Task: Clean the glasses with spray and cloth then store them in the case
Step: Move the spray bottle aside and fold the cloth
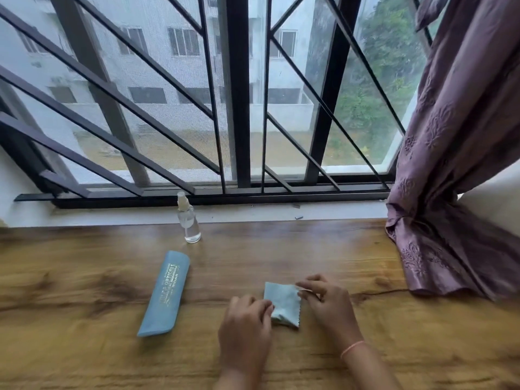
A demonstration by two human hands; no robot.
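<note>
Pinching cloth (282,304), both hands; case (164,294) closed

table (337,254) bare between cloth and sill | case (164,292), spray bottle (189,219) left | curtain (455,220) blocks right

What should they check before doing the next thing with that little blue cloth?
1. Cloth held by both hands: ok; left hand pinches the near edge, right hand the far corner.
2. Cloth folded flat: not ok, still rumpled near the left fingers.
3. Glasses safely stored: cannot tell; none in sight, the case lies shut.
4. Spray bottle upright and out of the way: ok, near the window.
5. Table free around the cloth: ok.
</note>
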